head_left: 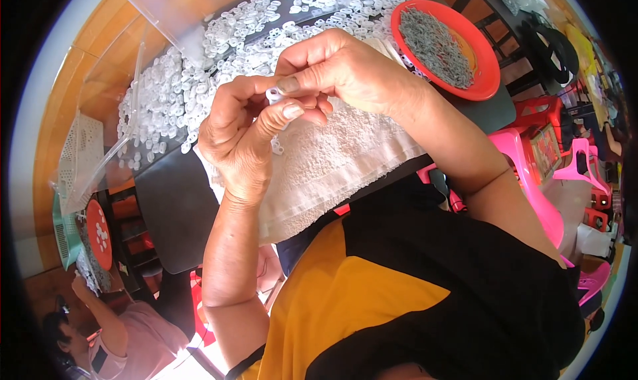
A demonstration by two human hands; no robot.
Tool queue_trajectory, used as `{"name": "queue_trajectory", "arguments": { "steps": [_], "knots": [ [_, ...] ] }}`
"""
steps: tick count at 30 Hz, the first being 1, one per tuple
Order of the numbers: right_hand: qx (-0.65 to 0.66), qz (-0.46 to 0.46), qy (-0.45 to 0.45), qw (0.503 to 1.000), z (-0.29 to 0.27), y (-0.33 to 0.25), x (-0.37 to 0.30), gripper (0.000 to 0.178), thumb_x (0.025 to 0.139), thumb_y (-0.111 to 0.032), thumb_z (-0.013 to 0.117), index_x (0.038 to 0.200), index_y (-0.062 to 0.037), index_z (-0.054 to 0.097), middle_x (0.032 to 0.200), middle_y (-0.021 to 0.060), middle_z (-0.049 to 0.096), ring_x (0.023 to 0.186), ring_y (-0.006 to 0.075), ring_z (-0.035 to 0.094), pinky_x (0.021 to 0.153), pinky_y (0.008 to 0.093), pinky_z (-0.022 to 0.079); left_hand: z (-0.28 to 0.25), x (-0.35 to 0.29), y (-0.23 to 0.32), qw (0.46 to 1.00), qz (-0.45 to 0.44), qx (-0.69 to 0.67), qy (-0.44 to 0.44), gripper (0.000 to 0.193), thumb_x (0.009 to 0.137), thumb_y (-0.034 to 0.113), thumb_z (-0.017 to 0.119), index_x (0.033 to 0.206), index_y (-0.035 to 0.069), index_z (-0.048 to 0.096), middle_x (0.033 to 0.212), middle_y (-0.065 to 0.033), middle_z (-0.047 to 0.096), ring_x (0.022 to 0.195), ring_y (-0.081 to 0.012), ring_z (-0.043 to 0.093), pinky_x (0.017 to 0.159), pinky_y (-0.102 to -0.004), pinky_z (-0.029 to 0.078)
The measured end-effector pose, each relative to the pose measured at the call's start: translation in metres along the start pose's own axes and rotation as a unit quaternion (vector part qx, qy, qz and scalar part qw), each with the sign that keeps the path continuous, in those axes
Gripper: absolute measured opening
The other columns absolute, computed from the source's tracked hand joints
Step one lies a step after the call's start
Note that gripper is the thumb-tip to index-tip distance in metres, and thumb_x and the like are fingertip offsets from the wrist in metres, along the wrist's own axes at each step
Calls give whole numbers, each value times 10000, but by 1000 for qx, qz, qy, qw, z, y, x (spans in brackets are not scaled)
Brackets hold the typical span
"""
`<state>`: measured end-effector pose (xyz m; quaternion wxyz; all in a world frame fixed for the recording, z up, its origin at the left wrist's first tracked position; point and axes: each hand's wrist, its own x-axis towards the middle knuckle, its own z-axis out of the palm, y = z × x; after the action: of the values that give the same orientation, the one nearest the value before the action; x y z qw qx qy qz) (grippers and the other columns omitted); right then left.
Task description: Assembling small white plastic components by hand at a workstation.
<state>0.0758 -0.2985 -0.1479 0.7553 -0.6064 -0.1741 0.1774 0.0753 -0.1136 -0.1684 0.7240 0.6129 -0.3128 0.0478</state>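
Observation:
My left hand (238, 124) pinches a small white plastic part (273, 95) with a hole in it, between thumb and fingers. My right hand (349, 71) meets it from the right, its thumb and forefinger closed at the part's upper edge. Whether those fingertips also hold something small is hidden. Just below my left fingers shows another white piece (277, 146); I cannot tell if it lies on the cream towel (332, 160) or is held. The towel is spread over the dark table's near edge, beneath both hands.
Many similar white parts (163, 91) are heaped across the far side of the dark table (176, 204). A red bowl (488, 74) of thin grey metal pieces (435, 47) stands at the right. Clear plastic sheeting (166, 7) rises at the far left. Another person (129, 333) works lower left.

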Motion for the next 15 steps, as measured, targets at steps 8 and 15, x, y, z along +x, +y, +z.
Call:
{"name": "queue_trajectory", "arguments": {
  "steps": [8, 15],
  "knots": [
    [71, -3, -3, 997, 5, 6, 1, 213, 903, -189, 655, 826, 8, 629, 610, 27, 557, 507, 121, 570, 452, 200, 378, -3, 1, -2, 998, 9, -56, -26, 226, 813, -2, 742, 977, -22, 588, 853, -78, 666, 761, -127, 660, 704, -239, 544],
    [66, -17, -14, 998, 7, 9, 3, 214, 904, -198, 653, 837, 4, 644, 629, 30, 571, 532, 129, 592, 456, 205, 383, -7, 3, -11, 999, 16, -27, 15, 214, 796, 19, 769, 942, 13, 612, 842, -28, 642, 674, -74, 556, 590, -214, 462]
  ]
}}
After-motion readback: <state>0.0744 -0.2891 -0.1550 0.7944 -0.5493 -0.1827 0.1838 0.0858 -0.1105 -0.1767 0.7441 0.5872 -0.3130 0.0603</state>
